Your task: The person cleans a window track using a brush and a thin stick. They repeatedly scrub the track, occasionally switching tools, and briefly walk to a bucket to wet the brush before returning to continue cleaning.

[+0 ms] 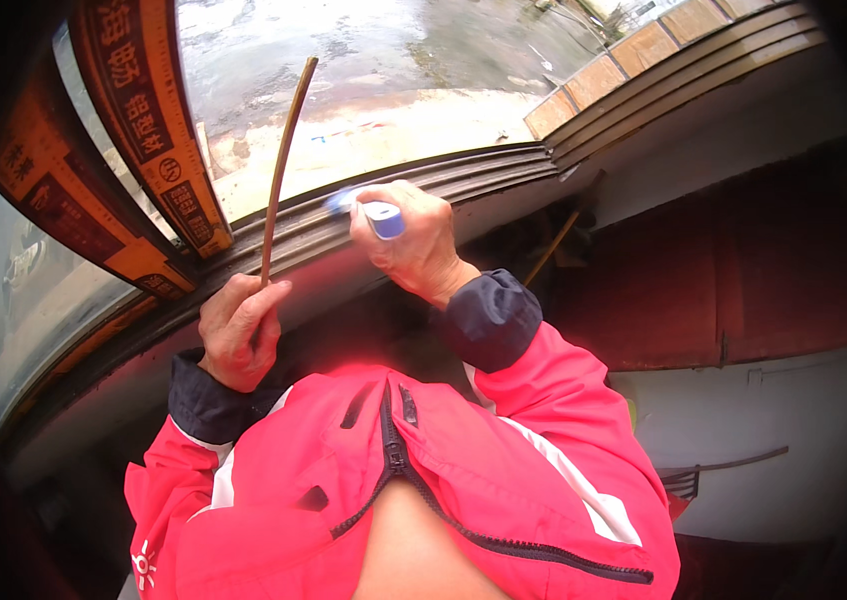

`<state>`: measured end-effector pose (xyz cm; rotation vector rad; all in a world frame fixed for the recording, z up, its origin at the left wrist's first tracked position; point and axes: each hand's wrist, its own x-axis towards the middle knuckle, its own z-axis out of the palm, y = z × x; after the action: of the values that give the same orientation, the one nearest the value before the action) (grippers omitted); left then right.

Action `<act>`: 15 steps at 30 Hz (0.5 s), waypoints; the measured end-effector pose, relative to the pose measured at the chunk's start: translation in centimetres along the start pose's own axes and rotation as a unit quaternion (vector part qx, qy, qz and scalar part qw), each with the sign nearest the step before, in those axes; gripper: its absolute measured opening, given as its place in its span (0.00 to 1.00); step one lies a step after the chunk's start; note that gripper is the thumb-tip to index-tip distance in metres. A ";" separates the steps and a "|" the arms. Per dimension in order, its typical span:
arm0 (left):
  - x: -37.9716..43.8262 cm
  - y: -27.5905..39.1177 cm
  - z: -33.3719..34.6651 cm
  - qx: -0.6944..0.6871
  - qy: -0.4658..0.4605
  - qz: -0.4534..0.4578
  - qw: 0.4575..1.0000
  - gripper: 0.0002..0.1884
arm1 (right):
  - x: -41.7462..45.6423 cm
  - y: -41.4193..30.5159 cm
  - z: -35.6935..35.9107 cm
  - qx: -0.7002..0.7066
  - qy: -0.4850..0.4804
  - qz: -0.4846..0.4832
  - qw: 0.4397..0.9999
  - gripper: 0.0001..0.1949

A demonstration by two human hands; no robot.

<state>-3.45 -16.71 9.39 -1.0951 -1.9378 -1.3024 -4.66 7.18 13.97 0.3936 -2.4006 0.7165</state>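
My left hand [241,330] pinches the lower end of a thin brown wooden stick [288,142] between thumb and fingers. The stick stands nearly upright in the picture, crossing in front of the sliding-window track [318,225]. In my right fist [416,240] is a blue-and-white handled tool [386,220], with the handle's end facing me. Its far end is a blue-white blur over the track, so its shape and any contact are unclear. Dark grooves and metal ridges run along the track beneath both hands.
Window frames with printed orange protective film [142,112] stand at the left. Wet paving [393,52] lies outside. At right are dark red panels [641,300], a slanting pole [554,244] and a slotted thing [682,484] near the pale wall.
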 end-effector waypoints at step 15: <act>0.2 0.0 0.9 -0.013 -0.016 -0.006 1.000 0.21 | -2.6 4.7 -3.7 -0.065 0.049 -0.004 0.997 0.08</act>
<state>-3.57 -15.79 9.23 -1.1256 -1.9596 -1.3272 -2.96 13.41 12.92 0.3072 -2.3355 0.5597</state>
